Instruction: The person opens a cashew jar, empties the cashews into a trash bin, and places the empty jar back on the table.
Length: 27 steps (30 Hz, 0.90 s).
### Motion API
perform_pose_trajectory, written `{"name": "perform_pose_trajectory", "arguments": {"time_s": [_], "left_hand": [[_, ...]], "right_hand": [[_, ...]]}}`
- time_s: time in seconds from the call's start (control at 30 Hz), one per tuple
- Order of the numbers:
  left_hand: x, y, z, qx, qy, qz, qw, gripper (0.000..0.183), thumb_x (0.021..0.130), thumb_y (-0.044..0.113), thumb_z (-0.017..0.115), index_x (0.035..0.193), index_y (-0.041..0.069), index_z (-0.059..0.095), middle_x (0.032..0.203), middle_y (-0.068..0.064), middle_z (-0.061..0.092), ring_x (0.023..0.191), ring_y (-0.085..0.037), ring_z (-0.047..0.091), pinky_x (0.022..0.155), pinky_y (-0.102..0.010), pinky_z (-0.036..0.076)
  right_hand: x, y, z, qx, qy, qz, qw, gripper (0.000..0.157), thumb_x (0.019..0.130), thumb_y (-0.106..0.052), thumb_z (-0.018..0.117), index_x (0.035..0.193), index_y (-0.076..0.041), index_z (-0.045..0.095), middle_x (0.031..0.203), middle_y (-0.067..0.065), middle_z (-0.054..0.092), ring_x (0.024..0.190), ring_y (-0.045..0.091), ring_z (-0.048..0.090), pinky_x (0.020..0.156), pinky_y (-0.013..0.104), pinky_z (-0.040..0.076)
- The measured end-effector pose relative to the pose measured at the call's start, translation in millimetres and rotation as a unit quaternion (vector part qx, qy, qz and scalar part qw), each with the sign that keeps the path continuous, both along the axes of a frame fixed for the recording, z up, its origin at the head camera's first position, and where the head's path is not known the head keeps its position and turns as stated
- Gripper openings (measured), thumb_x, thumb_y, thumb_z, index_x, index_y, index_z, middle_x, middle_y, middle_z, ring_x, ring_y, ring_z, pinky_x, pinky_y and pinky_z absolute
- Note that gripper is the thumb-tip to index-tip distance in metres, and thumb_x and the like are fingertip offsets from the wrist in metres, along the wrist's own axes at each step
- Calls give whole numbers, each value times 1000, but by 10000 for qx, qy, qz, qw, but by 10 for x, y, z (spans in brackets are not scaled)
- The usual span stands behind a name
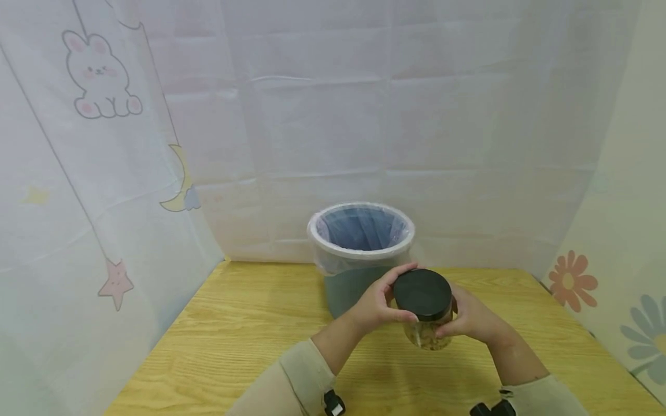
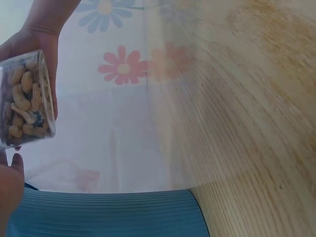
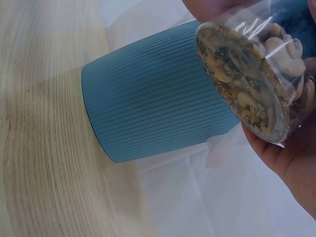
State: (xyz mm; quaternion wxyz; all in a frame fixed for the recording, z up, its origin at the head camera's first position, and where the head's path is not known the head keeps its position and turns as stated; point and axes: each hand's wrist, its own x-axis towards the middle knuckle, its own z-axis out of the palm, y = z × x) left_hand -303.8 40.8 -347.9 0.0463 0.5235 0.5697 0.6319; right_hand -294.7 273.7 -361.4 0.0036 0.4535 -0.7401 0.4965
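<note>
Both hands hold a clear jar (image 1: 428,338) with a black lid (image 1: 422,293) above the table, in front of a bin. My left hand (image 1: 376,305) grips it at the lid, thumb across the near side and fingers round the far side. From the right, my right hand (image 1: 477,316) holds the jar's body, its thumb on the front. Peanuts in their shells (image 2: 28,98) show through the wall in the left wrist view. The right wrist view shows the jar's round base (image 3: 242,81), with small dark bits among the nuts. The lid sits on the jar.
The blue ribbed bin (image 3: 153,94), lined with a clear bag under a white rim (image 1: 359,253), stands at the table's back edge. A wood-grain table (image 1: 234,346) lies below. Printed cloth hangs (image 1: 322,127) behind and at both sides.
</note>
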Motion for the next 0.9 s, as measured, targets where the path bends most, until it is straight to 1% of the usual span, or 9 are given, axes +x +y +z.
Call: {"name": "perform_pose_trajectory", "arguments": {"time_s": [0.17,0.23,0.37,0.47,0.6,0.7,0.77,0.83,0.9], "left_hand": [[43,4,-1,-217,-202,471,9985,84,76,28,74,142,6,28,139,-19,37,121,-11,44,103,-28,31],[49,11,-9,-281,-286,677,9969,81,76,20,75,141,8,30,139,-14,39,120,-10,44,102,-27,32],[-11,64,-90,-353,-394,1084,9927,79,73,2,75,139,12,33,137,-5,42,118,-9,46,100,-26,34],[-60,111,-159,-351,-391,1308,9900,80,71,-2,75,138,15,34,134,1,44,116,-8,46,98,-25,36],[-51,137,-189,-319,-417,1526,9869,77,73,16,78,137,22,36,131,7,45,115,-7,47,97,-25,37],[-25,143,-193,-337,-598,1654,9838,76,72,31,78,135,28,36,129,9,47,115,-6,48,97,-26,36],[-12,147,-189,-345,-694,1749,9815,76,71,35,78,135,30,36,128,11,47,114,-6,48,97,-27,36],[-3,149,-183,-336,-782,1804,9799,75,71,35,78,134,32,37,127,12,48,114,-5,48,97,-27,35],[-1,153,-176,-318,-820,1830,9792,75,71,35,78,134,33,37,127,12,48,114,-5,48,97,-27,35]], "right_hand": [[11,-6,-8,6,-191,-240,9995,93,67,5,76,143,-4,23,136,2,41,119,11,44,93,25,37],[3,-6,-16,51,-142,-356,9993,92,67,5,76,143,-5,24,136,2,41,118,11,44,92,26,37],[-12,-5,-29,190,59,-634,9978,89,67,4,76,142,-8,28,134,1,43,117,9,44,90,27,38],[-13,-5,-33,294,160,-837,9959,91,67,3,77,142,-11,28,135,0,42,119,7,42,91,29,37],[-4,-8,-37,352,221,-996,9942,93,67,2,77,143,-13,26,137,-2,39,121,5,39,91,36,38],[1,-12,-32,358,287,-1036,9936,91,67,2,77,143,-12,27,136,-2,40,119,4,40,90,35,39],[-4,-17,-24,313,327,-1002,9939,91,67,4,77,142,-10,28,135,-2,41,118,5,41,90,33,39],[-3,-21,-13,285,309,-1036,9937,90,67,3,77,141,-10,29,134,-4,42,118,4,41,89,27,39],[-8,-23,-7,266,351,-1041,9936,90,66,4,77,141,-9,29,133,-5,42,117,4,42,88,25,40]]}}
